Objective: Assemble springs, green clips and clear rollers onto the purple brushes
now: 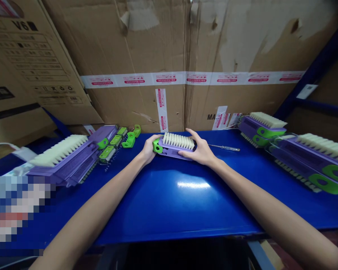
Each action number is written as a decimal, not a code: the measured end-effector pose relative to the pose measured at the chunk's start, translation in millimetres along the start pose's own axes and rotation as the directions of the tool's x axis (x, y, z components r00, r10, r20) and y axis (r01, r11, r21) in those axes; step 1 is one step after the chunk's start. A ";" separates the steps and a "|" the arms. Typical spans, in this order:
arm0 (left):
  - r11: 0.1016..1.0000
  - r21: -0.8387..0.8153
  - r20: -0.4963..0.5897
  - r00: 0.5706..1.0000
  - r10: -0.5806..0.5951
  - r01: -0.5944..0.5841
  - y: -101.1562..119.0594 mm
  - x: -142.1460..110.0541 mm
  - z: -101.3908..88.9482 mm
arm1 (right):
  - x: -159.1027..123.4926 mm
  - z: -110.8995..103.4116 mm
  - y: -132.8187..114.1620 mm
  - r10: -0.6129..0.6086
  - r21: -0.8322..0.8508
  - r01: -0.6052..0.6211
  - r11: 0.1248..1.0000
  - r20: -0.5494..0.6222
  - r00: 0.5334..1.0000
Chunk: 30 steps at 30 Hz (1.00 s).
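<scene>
Between my two hands is a purple brush (178,146) with pale bristles facing up and a green piece at its left end. My left hand (150,149) is closed round that green end. At the other end, my right hand (200,150) grips the purple body, thumb along the near side and fingers over the far side. The brush is held at the back middle of the blue table. A screwdriver (227,147) with a clear handle lies just right of my right hand. Loose green clips (129,140) lie to the left of my left hand.
More purple brushes stand stacked at left (59,161) and at right (307,157). Green-topped metal pieces (110,145) and a row of screws lie beside the left stack. Cardboard (135,52) walls the back of the blue table (169,210). A white cable enters at far left.
</scene>
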<state>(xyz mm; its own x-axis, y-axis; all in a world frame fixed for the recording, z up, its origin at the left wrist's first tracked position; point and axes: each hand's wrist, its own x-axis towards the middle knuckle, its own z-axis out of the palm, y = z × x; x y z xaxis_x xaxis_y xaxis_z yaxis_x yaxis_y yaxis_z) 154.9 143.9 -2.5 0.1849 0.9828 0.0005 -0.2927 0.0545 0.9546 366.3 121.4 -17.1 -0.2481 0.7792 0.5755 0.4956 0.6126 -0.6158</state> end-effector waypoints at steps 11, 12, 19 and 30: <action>0.853 0.425 0.146 0.953 0.266 -0.303 2.0 -5.4 -2.7 | 1.4 -1.7 5.2 0.197 0.123 -0.196 0.973 0.003 0.980; 0.832 0.457 0.143 0.949 0.281 -0.315 1.7 -5.7 -2.0 | 1.2 -1.3 4.7 0.198 0.119 -0.196 0.973 0.000 0.980; 0.795 0.473 0.199 0.925 0.323 -0.379 -8.6 -10.0 4.7 | -1.3 0.3 2.9 0.173 0.094 -0.174 0.980 0.024 0.985; 0.543 0.722 0.208 0.884 0.419 -0.428 -23.3 4.4 -10.7 | 3.6 6.2 7.3 0.025 -0.068 -0.030 0.997 -0.070 0.997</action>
<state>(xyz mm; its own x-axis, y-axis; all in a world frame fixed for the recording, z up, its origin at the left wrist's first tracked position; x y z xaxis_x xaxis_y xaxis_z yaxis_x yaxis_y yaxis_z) 152.4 148.9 -27.9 0.2361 0.8545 0.4628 0.4397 -0.5186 0.7333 363.8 129.5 -22.9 -0.1769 0.7833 0.5959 0.5581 0.5785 -0.5948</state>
